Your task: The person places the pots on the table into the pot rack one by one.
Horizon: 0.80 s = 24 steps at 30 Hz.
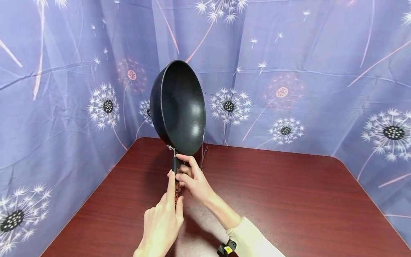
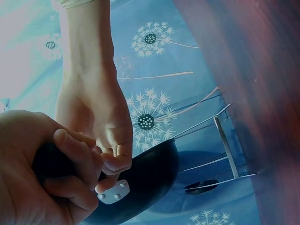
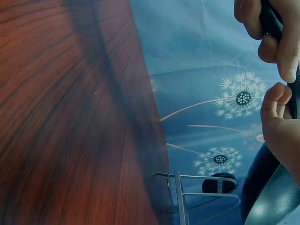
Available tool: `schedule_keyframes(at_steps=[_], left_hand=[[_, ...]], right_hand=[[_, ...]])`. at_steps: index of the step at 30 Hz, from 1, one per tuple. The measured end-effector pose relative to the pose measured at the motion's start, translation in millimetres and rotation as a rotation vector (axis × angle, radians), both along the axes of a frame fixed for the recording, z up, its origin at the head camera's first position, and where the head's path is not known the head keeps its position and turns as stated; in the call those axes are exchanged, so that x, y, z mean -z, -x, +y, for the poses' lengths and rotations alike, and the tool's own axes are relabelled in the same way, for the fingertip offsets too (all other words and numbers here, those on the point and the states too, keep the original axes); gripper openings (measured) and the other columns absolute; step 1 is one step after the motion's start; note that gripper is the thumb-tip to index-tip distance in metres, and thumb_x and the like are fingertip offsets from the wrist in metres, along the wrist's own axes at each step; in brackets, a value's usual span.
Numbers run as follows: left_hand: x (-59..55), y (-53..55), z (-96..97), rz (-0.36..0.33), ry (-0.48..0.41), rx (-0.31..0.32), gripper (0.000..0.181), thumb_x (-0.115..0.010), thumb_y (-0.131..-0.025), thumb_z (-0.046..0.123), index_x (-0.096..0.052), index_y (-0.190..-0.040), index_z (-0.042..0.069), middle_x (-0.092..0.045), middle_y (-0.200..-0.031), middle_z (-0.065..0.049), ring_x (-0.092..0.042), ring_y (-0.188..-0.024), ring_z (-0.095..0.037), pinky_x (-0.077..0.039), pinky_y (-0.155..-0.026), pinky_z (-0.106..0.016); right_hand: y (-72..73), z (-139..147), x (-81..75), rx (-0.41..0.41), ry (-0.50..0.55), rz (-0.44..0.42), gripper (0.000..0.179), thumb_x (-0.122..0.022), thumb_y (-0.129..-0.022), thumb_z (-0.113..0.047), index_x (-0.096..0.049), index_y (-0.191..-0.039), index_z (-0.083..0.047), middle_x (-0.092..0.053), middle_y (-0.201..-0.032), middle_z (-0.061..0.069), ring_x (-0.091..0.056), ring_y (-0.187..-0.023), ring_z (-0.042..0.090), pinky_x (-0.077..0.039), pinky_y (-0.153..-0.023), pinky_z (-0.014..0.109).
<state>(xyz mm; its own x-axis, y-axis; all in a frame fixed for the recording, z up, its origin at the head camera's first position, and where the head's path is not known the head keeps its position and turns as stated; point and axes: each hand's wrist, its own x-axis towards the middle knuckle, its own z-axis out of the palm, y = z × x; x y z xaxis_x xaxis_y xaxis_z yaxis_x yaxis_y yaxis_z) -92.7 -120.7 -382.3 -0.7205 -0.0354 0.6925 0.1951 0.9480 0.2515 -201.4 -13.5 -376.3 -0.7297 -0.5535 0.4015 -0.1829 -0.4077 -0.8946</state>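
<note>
A black wok (image 1: 184,107) is tilted up on its side, its hollow turned to the right and its handle (image 1: 176,164) pointing down toward me. My left hand (image 1: 163,217) grips the lower handle, its fingers curled round it in the left wrist view. Closer to the bowl, my right hand (image 1: 196,182) pinches the same handle between thumb and fingers. Beside the wok stands a metal wire rack (image 3: 180,201), mostly hidden by the bowl in the head view. Whether wok and rack touch, I cannot tell.
The reddish-brown wooden table (image 1: 289,192) stretches to the right. A blue curtain (image 1: 321,89) with dandelion prints hangs behind and along both sides. By the rack's wires shows a black oval piece (image 2: 201,186). A dark strapped device (image 1: 227,248) sits at the right wrist.
</note>
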Motion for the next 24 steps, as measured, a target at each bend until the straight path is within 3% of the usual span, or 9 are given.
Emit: schedule_keyframes(at_steps=[7,13,24], left_hand=[[-3.1,1.5,2.1,0.008,0.007,0.007,0.081,-0.075,-0.084,0.013,-0.034,-0.153,0.008,-0.069,-0.079,-0.006,-0.051,-0.04,-0.025,-0.035,-0.037,-0.032],[-4.9,0.9,0.9,-0.004,-0.037,0.029,0.078,-0.077,-0.082,0.012,-0.04,-0.151,0.012,-0.069,-0.077,-0.005,-0.054,-0.044,-0.026,-0.037,-0.039,-0.034],[3.1,1.6,0.9,-0.124,-0.335,0.138,0.073,-0.07,-0.089,0.014,-0.039,-0.153,0.029,-0.075,-0.111,-0.003,-0.07,-0.07,-0.023,-0.051,-0.058,-0.038]], right_hand=[[1.4,5.2,0.5,-0.024,0.047,0.007,0.056,-0.053,-0.099,-0.003,-0.027,-0.148,-0.002,-0.064,-0.11,0.016,-0.061,-0.079,0.01,-0.051,-0.067,0.021],[-1.2,7.1,0.6,-0.023,0.062,-0.011,0.057,-0.051,-0.099,-0.002,-0.022,-0.149,-0.002,-0.065,-0.107,0.003,-0.063,-0.087,0.01,-0.052,-0.071,0.021],[-3.7,10.5,6.5,-0.034,0.096,-0.074,0.058,-0.047,-0.097,0.002,-0.021,-0.148,-0.002,-0.064,-0.106,0.002,-0.063,-0.083,0.008,-0.051,-0.071,0.02]])
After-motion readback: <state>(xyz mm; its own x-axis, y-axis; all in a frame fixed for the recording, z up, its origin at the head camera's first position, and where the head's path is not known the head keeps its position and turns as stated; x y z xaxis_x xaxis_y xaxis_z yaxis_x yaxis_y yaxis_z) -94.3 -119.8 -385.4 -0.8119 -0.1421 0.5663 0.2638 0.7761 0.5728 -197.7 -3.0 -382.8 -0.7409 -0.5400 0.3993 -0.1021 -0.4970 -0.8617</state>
